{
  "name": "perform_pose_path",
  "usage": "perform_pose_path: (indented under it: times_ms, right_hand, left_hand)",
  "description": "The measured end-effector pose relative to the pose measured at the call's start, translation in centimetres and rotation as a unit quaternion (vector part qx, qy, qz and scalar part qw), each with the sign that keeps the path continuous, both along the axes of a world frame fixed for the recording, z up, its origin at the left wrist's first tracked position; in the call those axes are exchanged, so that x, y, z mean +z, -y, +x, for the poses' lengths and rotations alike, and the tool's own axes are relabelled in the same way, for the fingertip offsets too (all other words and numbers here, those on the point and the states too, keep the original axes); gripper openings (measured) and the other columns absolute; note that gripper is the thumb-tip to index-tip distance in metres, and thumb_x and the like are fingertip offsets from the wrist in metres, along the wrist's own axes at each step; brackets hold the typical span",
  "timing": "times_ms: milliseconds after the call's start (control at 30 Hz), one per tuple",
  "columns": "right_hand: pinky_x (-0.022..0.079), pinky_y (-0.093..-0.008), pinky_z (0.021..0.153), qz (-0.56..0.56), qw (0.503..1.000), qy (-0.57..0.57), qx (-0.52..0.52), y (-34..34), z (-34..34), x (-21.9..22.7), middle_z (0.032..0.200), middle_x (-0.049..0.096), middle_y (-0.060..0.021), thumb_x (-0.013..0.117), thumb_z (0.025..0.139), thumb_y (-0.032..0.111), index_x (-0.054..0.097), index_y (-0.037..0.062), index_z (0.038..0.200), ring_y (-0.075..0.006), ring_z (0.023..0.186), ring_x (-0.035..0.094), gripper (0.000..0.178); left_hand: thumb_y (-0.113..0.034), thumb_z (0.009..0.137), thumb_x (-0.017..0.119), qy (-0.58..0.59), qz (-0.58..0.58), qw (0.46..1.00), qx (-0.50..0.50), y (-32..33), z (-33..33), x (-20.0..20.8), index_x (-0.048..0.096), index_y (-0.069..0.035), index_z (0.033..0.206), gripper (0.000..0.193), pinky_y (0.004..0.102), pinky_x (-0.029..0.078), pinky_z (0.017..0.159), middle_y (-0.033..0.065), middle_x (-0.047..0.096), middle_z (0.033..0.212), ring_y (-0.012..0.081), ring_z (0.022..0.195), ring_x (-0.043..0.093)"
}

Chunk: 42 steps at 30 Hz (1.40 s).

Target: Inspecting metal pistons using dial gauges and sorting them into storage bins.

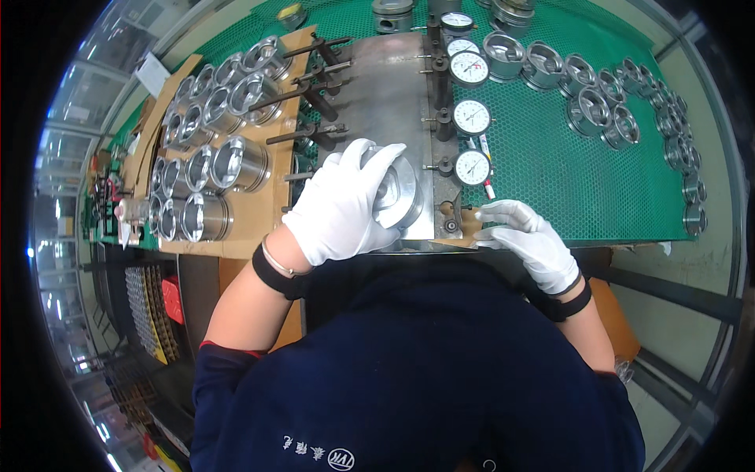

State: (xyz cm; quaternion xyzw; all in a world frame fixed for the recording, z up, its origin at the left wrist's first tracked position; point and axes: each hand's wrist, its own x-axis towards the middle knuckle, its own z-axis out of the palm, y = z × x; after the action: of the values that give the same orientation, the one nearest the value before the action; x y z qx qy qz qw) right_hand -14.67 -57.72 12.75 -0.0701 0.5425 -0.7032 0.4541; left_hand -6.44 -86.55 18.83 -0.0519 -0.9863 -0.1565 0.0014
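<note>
My left hand (346,206), in a white glove, is closed round a shiny metal piston (396,191) at the near end of a grey steel plate (385,86). Fingers lie over the piston's far side and the thumb sits at its near side. To the right, my right hand (525,240), gloved too, is held beside the plate's near right corner with its fingers apart and nothing between them. Several round dial gauges (472,167) on black clamps line the plate's right edge, the closest just beyond my right hand.
On the left, rows of pistons (238,164) stand on brown cardboard (259,212). Black clamp stands (318,98) with rods line the plate's left side. More pistons (590,110) are spread over the green mat (550,189) at right. A marker (487,189) lies by the nearest gauge.
</note>
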Motion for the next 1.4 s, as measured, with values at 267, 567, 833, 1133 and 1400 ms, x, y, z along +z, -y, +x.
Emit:
perform_pose_path:
  times_ms: [267, 567, 833, 1133, 1400]
  right_hand:
    - [0.056, -0.0300, 0.088, 0.034, 0.997, -0.051, 0.043, 5.2, 2.2, -1.1, 0.125, 0.059, -0.0194, 0.065, 0.093, 0.011, 0.041, -0.0041, 0.140, -0.0202, 0.105, 0.064, 0.054]
    - [0.060, -0.0317, 0.064, 0.105, 0.992, -0.019, 0.065, 10.5, 4.1, -2.6, 0.112, 0.062, -0.0146, 0.065, 0.091, 0.010, 0.011, -0.0039, 0.153, -0.0208, 0.077, 0.069, 0.084]
    - [0.060, -0.0317, 0.061, 0.151, 0.987, -0.028, 0.044, 11.7, 3.4, -1.9, 0.102, 0.066, -0.0125, 0.062, 0.090, 0.010, 0.005, -0.0047, 0.154, -0.0187, 0.072, 0.068, 0.087]
    - [0.059, -0.0319, 0.060, 0.119, 0.992, -0.032, 0.040, 11.3, 3.2, -2.8, 0.097, 0.066, -0.0136, 0.062, 0.090, 0.009, 0.006, -0.0045, 0.154, -0.0180, 0.067, 0.068, 0.086]
    - [0.059, -0.0327, 0.059, 0.125, 0.991, -0.021, 0.041, 11.5, 3.1, -3.0, 0.098, 0.065, -0.0138, 0.062, 0.090, 0.007, 0.002, -0.0008, 0.155, -0.0187, 0.068, 0.068, 0.089]
  left_hand:
    - [-0.029, 0.064, 0.086, -0.097, 0.050, 0.993, -0.043, 2.3, 0.0, -2.3, 0.049, -0.010, 0.136, 0.083, 0.0451, 0.048, 0.098, 0.0246, 0.048, 0.136, 0.0432, 0.113, 0.056]
    - [-0.014, 0.064, 0.086, -0.188, 0.171, 0.967, -0.031, 4.1, 0.8, -7.0, 0.053, -0.009, 0.132, 0.076, 0.0444, 0.050, 0.096, 0.0242, 0.053, 0.133, 0.0428, 0.118, 0.055]
    - [-0.012, 0.066, 0.085, -0.159, 0.193, 0.968, -0.008, 4.7, -0.8, -7.3, 0.051, -0.009, 0.134, 0.076, 0.0447, 0.049, 0.097, 0.0252, 0.047, 0.137, 0.0432, 0.120, 0.054]
    - [-0.011, 0.066, 0.085, -0.190, 0.235, 0.953, -0.038, 4.6, -1.2, -7.0, 0.050, -0.008, 0.133, 0.076, 0.0432, 0.050, 0.096, 0.0239, 0.048, 0.136, 0.0421, 0.119, 0.055]
    - [-0.016, 0.067, 0.088, -0.181, 0.199, 0.962, -0.039, 4.7, -1.2, -7.5, 0.042, -0.010, 0.136, 0.083, 0.0451, 0.049, 0.098, 0.0228, 0.046, 0.137, 0.0414, 0.120, 0.054]
